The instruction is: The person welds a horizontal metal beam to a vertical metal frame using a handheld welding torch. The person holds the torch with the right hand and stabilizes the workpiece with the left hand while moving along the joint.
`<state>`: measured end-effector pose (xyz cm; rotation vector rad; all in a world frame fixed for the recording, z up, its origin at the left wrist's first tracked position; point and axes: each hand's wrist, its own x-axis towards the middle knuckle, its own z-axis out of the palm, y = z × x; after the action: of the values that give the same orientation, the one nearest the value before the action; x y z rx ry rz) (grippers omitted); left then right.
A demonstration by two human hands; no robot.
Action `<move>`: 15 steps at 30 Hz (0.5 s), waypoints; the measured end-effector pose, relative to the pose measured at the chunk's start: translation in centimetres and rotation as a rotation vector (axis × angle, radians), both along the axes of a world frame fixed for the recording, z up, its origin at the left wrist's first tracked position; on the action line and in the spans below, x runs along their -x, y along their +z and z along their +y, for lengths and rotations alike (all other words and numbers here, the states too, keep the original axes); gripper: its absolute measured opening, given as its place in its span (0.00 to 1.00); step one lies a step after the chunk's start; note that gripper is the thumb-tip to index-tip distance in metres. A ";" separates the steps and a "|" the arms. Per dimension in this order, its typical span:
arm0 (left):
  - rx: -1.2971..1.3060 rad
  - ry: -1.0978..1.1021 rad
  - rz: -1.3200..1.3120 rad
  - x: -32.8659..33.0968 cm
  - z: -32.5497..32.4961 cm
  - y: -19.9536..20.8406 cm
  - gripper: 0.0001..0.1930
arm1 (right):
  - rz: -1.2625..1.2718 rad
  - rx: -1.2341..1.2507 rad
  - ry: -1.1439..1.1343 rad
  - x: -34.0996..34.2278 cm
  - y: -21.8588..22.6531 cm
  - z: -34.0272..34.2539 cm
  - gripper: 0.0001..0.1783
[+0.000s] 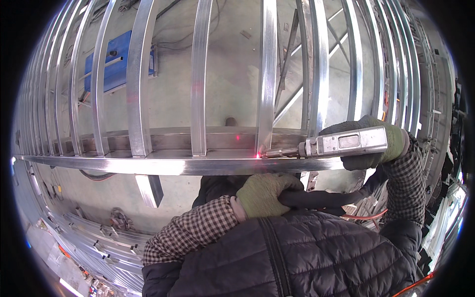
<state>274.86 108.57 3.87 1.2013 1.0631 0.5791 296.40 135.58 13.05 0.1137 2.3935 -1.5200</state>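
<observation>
My right hand point(395, 142), in a green knit glove, is closed around a silver handheld laser welding gun point(349, 142). The gun lies nearly level, its narrow nozzle point(282, 152) pointing left. A red glow shows at the tip, where an upright metal bar point(267, 74) meets the long shiny rail point(198, 166). Whether the tip touches the metal I cannot tell. Below the rail, close to my body, my gloved left hand point(267, 195) is wrapped round the gun's thick black hose point(324, 199). Its fingertips are partly hidden.
Parallel metal bars run away from the rail on both sides. Through the gaps, a blue box-like unit point(111, 64) stands on the floor at left. A short square tube point(149, 190) juts below the rail. More metal tubes point(99, 242) lie lower left. An orange cable point(366, 217) passes at right.
</observation>
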 end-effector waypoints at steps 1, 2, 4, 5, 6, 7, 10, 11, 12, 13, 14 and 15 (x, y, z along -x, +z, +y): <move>-0.010 0.006 -0.002 0.0 0.1 0.0 0.25 | 0.020 -0.002 0.005 -0.1 -0.3 0.1 0.31; -0.021 0.016 -0.005 -0.1 0.2 0.0 0.25 | 0.082 0.002 0.016 0.0 -0.8 0.2 0.32; -0.030 0.026 -0.002 -0.1 0.2 -0.1 0.26 | 0.163 0.015 0.027 0.0 -1.4 0.4 0.33; -0.029 0.025 0.003 -0.1 0.2 -0.2 0.26 | 0.103 0.057 0.017 0.1 -1.4 0.5 0.33; -0.028 0.025 0.009 -0.1 0.1 -0.3 0.26 | 0.060 0.100 0.001 0.1 -1.4 0.6 0.34; -0.034 0.028 0.013 -0.2 0.0 -0.4 0.26 | 0.016 0.137 -0.010 0.2 -1.3 0.7 0.34; -0.111 0.047 0.037 -0.4 -0.3 -1.0 0.25 | -0.009 0.170 -0.014 0.8 -1.1 1.0 0.33; -0.172 0.059 0.051 -0.6 -0.4 -1.2 0.25 | 0.006 0.168 -0.007 1.1 -1.0 1.0 0.33; -0.177 0.020 0.085 -0.7 -0.4 -1.4 0.25 | 0.001 0.173 0.001 1.4 -1.0 1.1 0.33; -0.221 0.070 0.064 -0.9 -0.5 -1.6 0.23 | 0.017 0.175 0.010 1.6 -1.0 1.2 0.33; -0.228 0.106 0.064 -1.1 -0.7 -1.8 0.21 | 0.027 0.159 0.027 1.8 -0.9 1.2 0.34; -0.215 0.124 0.069 -1.2 -0.8 -1.9 0.18 | 0.023 0.188 0.012 1.9 -0.8 1.2 0.33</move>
<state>276.07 107.79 1.94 1.3561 1.1612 0.7678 294.51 136.78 12.20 0.0406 2.2497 -1.7398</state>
